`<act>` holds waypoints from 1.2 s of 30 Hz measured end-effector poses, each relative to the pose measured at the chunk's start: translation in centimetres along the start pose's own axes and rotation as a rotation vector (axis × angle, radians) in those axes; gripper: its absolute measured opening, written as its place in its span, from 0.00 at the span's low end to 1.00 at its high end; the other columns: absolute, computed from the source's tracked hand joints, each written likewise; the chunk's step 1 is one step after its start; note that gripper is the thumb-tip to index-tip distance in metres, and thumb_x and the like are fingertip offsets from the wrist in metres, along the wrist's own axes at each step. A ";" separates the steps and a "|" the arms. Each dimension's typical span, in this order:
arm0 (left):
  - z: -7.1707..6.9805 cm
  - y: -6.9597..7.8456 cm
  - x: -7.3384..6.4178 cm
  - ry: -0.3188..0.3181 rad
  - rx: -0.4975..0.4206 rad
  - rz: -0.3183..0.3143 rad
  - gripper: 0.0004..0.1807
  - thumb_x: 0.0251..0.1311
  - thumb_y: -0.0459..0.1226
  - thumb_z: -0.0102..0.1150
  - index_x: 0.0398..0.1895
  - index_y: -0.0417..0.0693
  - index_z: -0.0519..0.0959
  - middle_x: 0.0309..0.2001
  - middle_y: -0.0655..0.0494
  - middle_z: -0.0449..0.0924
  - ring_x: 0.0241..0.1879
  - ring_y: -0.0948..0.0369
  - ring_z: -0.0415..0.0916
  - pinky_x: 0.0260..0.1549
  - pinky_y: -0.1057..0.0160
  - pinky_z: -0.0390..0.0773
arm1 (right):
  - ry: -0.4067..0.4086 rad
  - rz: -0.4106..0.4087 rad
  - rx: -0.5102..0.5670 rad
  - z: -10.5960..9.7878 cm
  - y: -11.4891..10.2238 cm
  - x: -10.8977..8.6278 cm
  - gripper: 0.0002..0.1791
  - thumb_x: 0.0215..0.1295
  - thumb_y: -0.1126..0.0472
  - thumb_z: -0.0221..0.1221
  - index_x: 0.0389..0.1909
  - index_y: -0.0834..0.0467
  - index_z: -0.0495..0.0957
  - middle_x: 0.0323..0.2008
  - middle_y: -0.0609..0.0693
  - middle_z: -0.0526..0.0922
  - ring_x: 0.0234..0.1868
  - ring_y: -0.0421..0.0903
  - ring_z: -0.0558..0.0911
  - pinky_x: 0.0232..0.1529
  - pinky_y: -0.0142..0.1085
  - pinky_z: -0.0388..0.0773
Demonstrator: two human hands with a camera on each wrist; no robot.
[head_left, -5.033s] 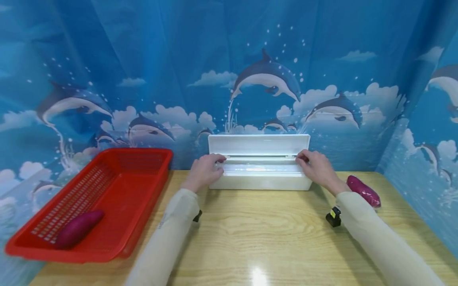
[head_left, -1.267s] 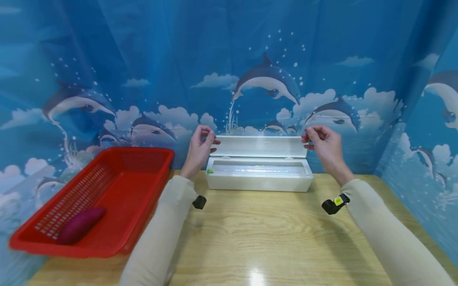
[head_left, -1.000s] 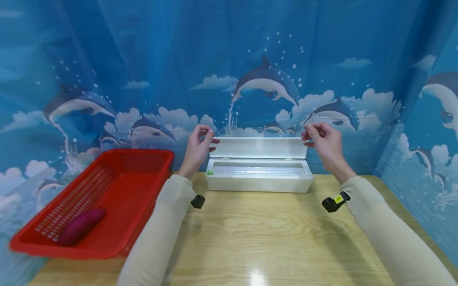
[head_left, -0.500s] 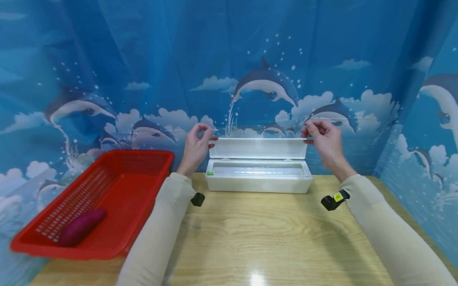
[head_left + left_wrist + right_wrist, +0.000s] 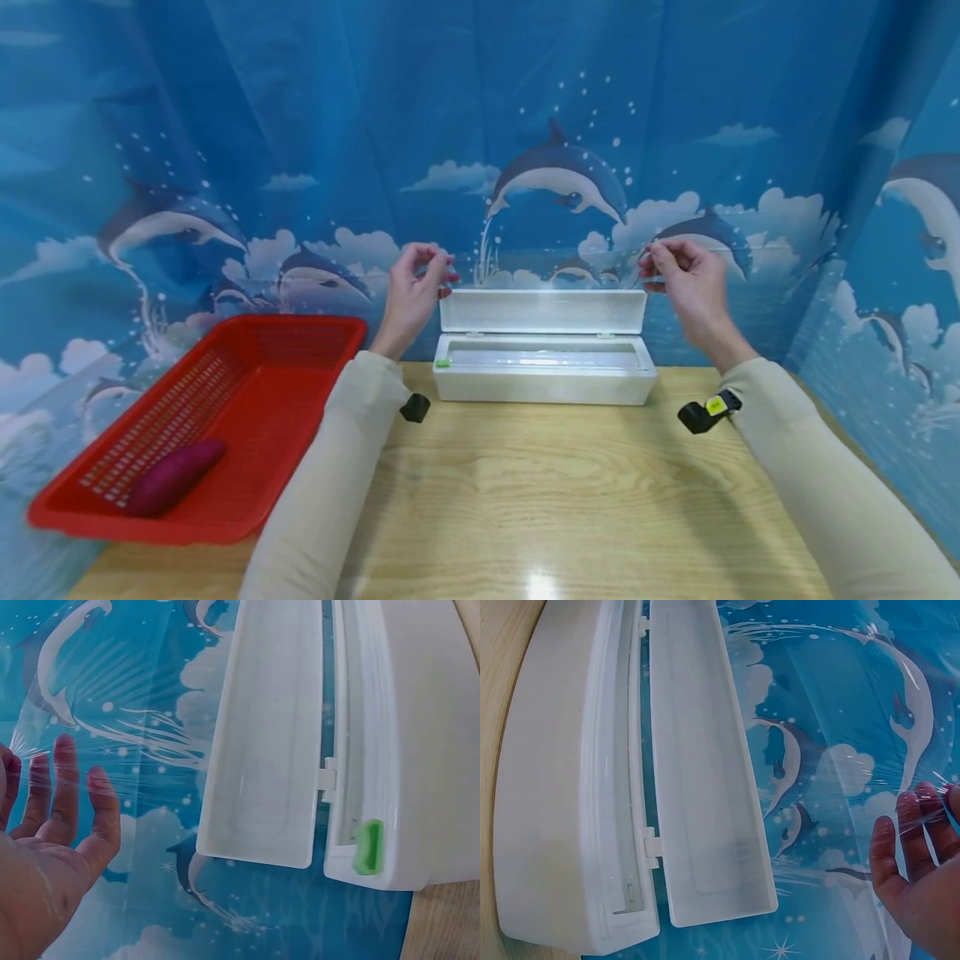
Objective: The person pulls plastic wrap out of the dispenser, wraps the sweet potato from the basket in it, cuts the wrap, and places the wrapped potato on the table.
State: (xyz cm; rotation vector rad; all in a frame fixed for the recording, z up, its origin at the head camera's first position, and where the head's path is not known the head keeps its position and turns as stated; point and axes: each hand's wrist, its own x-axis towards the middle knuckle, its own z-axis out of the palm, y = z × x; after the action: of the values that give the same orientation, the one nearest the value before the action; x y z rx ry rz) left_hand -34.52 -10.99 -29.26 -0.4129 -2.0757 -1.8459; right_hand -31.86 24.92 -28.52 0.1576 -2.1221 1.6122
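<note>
A clear sheet of cling film [image 5: 30, 752] is stretched between my two hands, above the open lid [image 5: 543, 312] of a white cling film dispenser [image 5: 544, 388]. My left hand [image 5: 411, 296] pinches one corner between thumb and forefinger, its other fingers spread. Opposite it, my right hand [image 5: 696, 292] pinches the other corner the same way; the film bunches in creases at both grips. Inside the dispenser lies the shiny film roll [image 5: 547, 358]. A green slide cutter [image 5: 369, 847] sits at the dispenser's left end. The sheet's lower part is too transparent to trace.
A red plastic basket [image 5: 288, 417] stands on the left of the wooden table [image 5: 525, 492], with a purple sweet potato [image 5: 176, 477] in it. Behind the dispenser hangs a blue dolphin-print curtain [image 5: 420, 100], with more of it along the right side.
Five seconds ago both hands were at the dispenser; they have since risen above its lid, drawing film up, and lately a little higher. My right arm now hides the wrapped purple sweet potato.
</note>
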 end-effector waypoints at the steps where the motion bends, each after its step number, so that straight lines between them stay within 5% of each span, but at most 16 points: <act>1: 0.0 0.1 0.0 -0.001 -0.002 0.007 0.10 0.78 0.44 0.51 0.50 0.49 0.74 0.57 0.35 0.79 0.45 0.58 0.85 0.44 0.60 0.86 | 0.003 -0.002 0.003 0.0 -0.1 0.0 0.22 0.76 0.46 0.51 0.56 0.59 0.77 0.38 0.35 0.82 0.40 0.35 0.83 0.44 0.27 0.84; 13: 0.0 1.2 -0.1 0.002 0.004 0.042 0.11 0.78 0.45 0.51 0.52 0.49 0.73 0.57 0.40 0.80 0.49 0.55 0.85 0.54 0.48 0.84 | 0.036 -0.027 0.064 -0.3 -1.2 0.1 0.20 0.74 0.49 0.55 0.54 0.60 0.79 0.35 0.36 0.85 0.37 0.36 0.84 0.40 0.24 0.84; 21: -0.1 1.9 0.1 -0.006 0.009 0.061 0.13 0.78 0.45 0.49 0.54 0.46 0.72 0.56 0.42 0.81 0.50 0.55 0.84 0.52 0.56 0.85 | 0.050 -0.039 0.096 -0.4 -1.8 0.3 0.18 0.74 0.50 0.56 0.53 0.60 0.80 0.35 0.38 0.86 0.37 0.36 0.85 0.40 0.25 0.84; 36: -0.1 3.2 0.1 -0.005 0.000 0.079 0.12 0.79 0.45 0.48 0.53 0.48 0.72 0.53 0.45 0.83 0.49 0.55 0.84 0.51 0.55 0.84 | 0.071 -0.041 0.153 -0.6 -2.8 0.4 0.18 0.72 0.50 0.58 0.52 0.59 0.81 0.35 0.39 0.86 0.37 0.37 0.85 0.39 0.24 0.83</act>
State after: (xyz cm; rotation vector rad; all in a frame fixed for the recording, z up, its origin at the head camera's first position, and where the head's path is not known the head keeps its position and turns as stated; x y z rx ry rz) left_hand -33.24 -10.76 -26.30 -0.4936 -2.0323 -1.8017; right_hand -31.08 24.70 -25.77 0.1890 -1.9310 1.7301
